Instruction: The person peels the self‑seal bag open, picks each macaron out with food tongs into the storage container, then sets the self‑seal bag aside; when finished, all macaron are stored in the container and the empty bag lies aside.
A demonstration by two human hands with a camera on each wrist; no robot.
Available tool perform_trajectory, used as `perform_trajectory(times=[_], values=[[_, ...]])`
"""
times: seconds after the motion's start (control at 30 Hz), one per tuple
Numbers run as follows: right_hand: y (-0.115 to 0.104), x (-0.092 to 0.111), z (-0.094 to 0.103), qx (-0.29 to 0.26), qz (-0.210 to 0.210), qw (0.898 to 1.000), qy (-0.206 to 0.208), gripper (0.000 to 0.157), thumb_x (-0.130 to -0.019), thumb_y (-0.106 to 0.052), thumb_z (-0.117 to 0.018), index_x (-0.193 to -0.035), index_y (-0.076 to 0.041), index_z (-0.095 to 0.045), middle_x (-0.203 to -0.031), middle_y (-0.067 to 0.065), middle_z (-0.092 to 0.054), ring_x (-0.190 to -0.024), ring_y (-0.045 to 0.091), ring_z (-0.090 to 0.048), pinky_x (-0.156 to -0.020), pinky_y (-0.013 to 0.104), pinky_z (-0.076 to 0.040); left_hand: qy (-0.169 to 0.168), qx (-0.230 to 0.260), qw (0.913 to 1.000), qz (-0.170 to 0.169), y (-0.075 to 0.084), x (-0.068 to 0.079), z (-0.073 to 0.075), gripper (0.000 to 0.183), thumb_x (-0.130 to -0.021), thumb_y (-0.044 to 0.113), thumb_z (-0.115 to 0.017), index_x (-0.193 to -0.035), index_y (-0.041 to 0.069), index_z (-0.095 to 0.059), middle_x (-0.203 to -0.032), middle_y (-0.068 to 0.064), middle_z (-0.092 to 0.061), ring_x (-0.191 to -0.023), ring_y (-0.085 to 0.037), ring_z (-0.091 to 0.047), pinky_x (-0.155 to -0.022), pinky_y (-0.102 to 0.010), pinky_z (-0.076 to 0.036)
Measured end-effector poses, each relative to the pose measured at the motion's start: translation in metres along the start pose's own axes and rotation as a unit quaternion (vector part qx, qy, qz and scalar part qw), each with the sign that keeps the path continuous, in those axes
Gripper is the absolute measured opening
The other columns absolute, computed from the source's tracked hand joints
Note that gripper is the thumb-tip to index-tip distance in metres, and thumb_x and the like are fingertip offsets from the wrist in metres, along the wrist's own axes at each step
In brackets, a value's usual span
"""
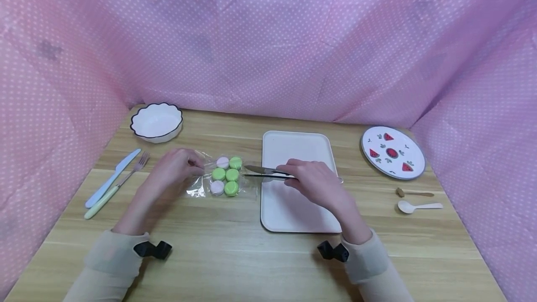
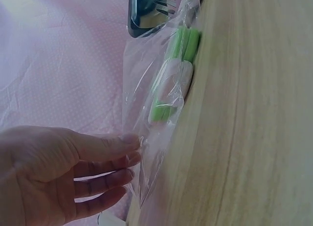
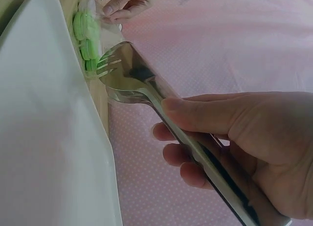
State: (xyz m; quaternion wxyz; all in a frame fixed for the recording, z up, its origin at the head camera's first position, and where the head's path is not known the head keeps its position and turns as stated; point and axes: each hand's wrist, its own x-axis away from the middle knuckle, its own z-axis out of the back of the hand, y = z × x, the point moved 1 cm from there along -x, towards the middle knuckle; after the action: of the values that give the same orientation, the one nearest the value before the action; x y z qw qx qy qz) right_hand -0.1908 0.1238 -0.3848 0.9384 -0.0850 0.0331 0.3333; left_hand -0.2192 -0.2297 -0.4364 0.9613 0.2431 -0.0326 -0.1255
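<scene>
My left hand [image 1: 178, 169] pinches the left edge of a clear plastic bag [image 1: 196, 189] between thumb and fingers. Inside the bag lie several green and pale pink macarons [image 1: 231, 175]. In the left wrist view the bag's pinched end [image 2: 146, 172] is lifted, its macarons [image 2: 171, 84] near the table. My right hand [image 1: 314, 181] grips a slim cutlery case [image 3: 142, 89] with fork tines and a spoon-like shape showing at its wide end. That end points left, toward the macarons, and the hand is over a white rectangular tray [image 1: 295, 146].
At the back left stands a scalloped white bowl [image 1: 156, 120]. A blue knife [image 1: 113, 178] and a green-handled fork [image 1: 106, 199] lie at left. To the right are a watermelon-patterned plate [image 1: 393, 153], a small wooden-handled utensil [image 1: 415, 194] and a white spoon [image 1: 413, 207]. Pink dotted cloth [image 1: 251, 50] surrounds the table.
</scene>
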Motion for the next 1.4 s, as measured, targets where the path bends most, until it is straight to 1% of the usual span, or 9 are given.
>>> perform_trajectory(times=[0.17, 0.27, 0.4, 0.53, 0.6, 0.77, 1.0, 1.2, 1.4], values=[[-0.001, -0.001, 0.002, -0.005, 0.006, 1.0, -0.009, 0.033, -0.084, -0.026, -0.07, -0.117, -0.03, -0.064, -0.088, -0.02, -0.058, -0.06, 0.003, -0.047, -0.059, 0.021, -0.04, -0.001, 0.003, 1.0, -0.006, 0.0, 0.0, 0.001, 0.004, -0.079, 0.023, -0.074, -0.083, 0.023, -0.073, -0.094, 0.004, -0.071, -0.083, -0.014, -0.063, -0.077, -0.036, -0.05], [0.001, -0.001, 0.004, -0.012, 0.006, 1.0, -0.006, 0.032, -0.085, -0.025, -0.069, -0.117, -0.03, -0.064, -0.088, -0.019, -0.059, -0.062, 0.003, -0.048, -0.06, 0.023, -0.041, -0.004, 0.005, 1.0, -0.007, 0.0, 0.0, 0.001, 0.004, -0.08, 0.022, -0.074, -0.083, 0.024, -0.073, -0.095, 0.004, -0.071, -0.085, -0.014, -0.063, -0.078, -0.037, -0.05], [0.007, 0.001, 0.006, -0.037, 0.0, 0.999, 0.01, 0.031, -0.086, -0.025, -0.068, -0.116, -0.031, -0.064, -0.088, -0.02, -0.058, -0.066, 0.004, -0.049, -0.062, 0.024, -0.042, -0.005, 0.0, 1.0, -0.006, 0.0, -0.001, 0.001, 0.004, -0.08, 0.022, -0.074, -0.083, 0.024, -0.074, -0.094, 0.004, -0.071, -0.086, -0.015, -0.064, -0.079, -0.039, -0.05], [0.006, -0.002, 0.002, -0.056, 0.016, 0.998, -0.003, 0.031, -0.088, -0.027, -0.066, -0.118, -0.029, -0.063, -0.092, -0.019, -0.06, -0.07, 0.002, -0.051, -0.066, 0.024, -0.044, -0.004, -0.01, 0.9999, -0.005, 0.0, -0.002, 0.001, 0.006, -0.079, 0.022, -0.074, -0.085, 0.023, -0.074, -0.093, 0.003, -0.072, -0.086, -0.016, -0.064, -0.079, -0.039, -0.05], [0.005, -0.004, -0.001, -0.053, 0.018, 0.998, -0.013, 0.031, -0.088, -0.026, -0.066, -0.119, -0.029, -0.063, -0.093, -0.019, -0.061, -0.07, 0.002, -0.051, -0.066, 0.023, -0.044, -0.004, -0.014, 0.9999, -0.005, 0.0, -0.002, 0.001, 0.007, -0.079, 0.022, -0.074, -0.086, 0.023, -0.074, -0.094, 0.003, -0.072, -0.086, -0.015, -0.064, -0.079, -0.039, -0.05], [0.004, -0.006, -0.006, -0.032, -0.005, 0.999, -0.024, 0.032, -0.086, -0.023, -0.068, -0.117, -0.029, -0.065, -0.09, -0.018, -0.06, -0.066, 0.003, -0.05, -0.063, 0.023, -0.043, -0.007, -0.018, 0.9998, -0.007, -0.001, -0.002, 0.001, 0.008, -0.078, 0.022, -0.075, -0.086, 0.024, -0.074, -0.093, 0.004, -0.073, -0.085, -0.014, -0.064, -0.078, -0.037, -0.05], [0.003, -0.011, -0.008, -0.004, -0.006, 1.0, -0.015, 0.028, -0.085, -0.022, -0.069, -0.113, -0.029, -0.065, -0.084, -0.016, -0.057, -0.062, 0.005, -0.048, -0.06, 0.025, -0.042, -0.005, -0.014, 0.9999, -0.008, 0.0, -0.001, 0.002, 0.008, -0.079, 0.022, -0.074, -0.086, 0.023, -0.074, -0.095, 0.003, -0.072, -0.086, -0.015, -0.064, -0.079, -0.039, -0.05], [-0.001, -0.018, -0.01, 0.002, -0.004, 1.0, -0.025, 0.03, -0.085, -0.023, -0.07, -0.113, -0.028, -0.065, -0.084, -0.016, -0.057, -0.062, 0.005, -0.047, -0.058, 0.024, -0.041, 0.0, -0.016, 0.9998, -0.01, -0.001, -0.001, 0.003, 0.009, -0.079, 0.021, -0.074, -0.087, 0.022, -0.074, -0.093, 0.004, -0.072, -0.086, -0.016, -0.065, -0.079, -0.039, -0.05], [-0.001, -0.021, -0.011, 0.018, -0.01, 1.0, -0.014, 0.027, -0.084, -0.023, -0.07, -0.11, -0.029, -0.065, -0.081, -0.015, -0.056, -0.058, 0.006, -0.046, -0.054, 0.024, -0.038, 0.005, -0.016, 0.9998, -0.011, -0.001, -0.001, 0.006, 0.008, -0.079, 0.019, -0.074, -0.086, 0.022, -0.075, -0.092, 0.004, -0.072, -0.088, -0.016, -0.066, -0.08, -0.04, -0.049]])
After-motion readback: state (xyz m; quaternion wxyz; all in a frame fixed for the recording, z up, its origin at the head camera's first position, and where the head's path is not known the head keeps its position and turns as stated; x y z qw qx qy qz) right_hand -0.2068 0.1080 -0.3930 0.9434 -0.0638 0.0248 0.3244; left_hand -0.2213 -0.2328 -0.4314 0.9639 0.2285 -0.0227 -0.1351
